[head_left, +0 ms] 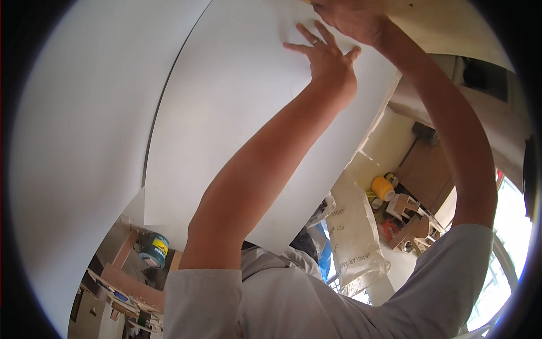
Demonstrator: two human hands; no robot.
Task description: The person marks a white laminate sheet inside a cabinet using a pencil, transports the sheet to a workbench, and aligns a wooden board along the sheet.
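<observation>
Fingers of the bare left hand (332, 63) splayed wide against a large, smooth, flat white sheet (220, 124).
The bare right hand (357, 21) curls toward the sheet's far end, cropped; its hold cannot be told. The sheet extends behind the left forearm (254, 164); steadying seems in hand, the next move likely calling for even pressure.

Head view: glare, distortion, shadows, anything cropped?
Head view: bright opening at right blown out; head view: edges of the white sheet bow, frame corners black; head view: faint, soft shadow beside left hand; head view: right hand cropped by top edge.
</observation>
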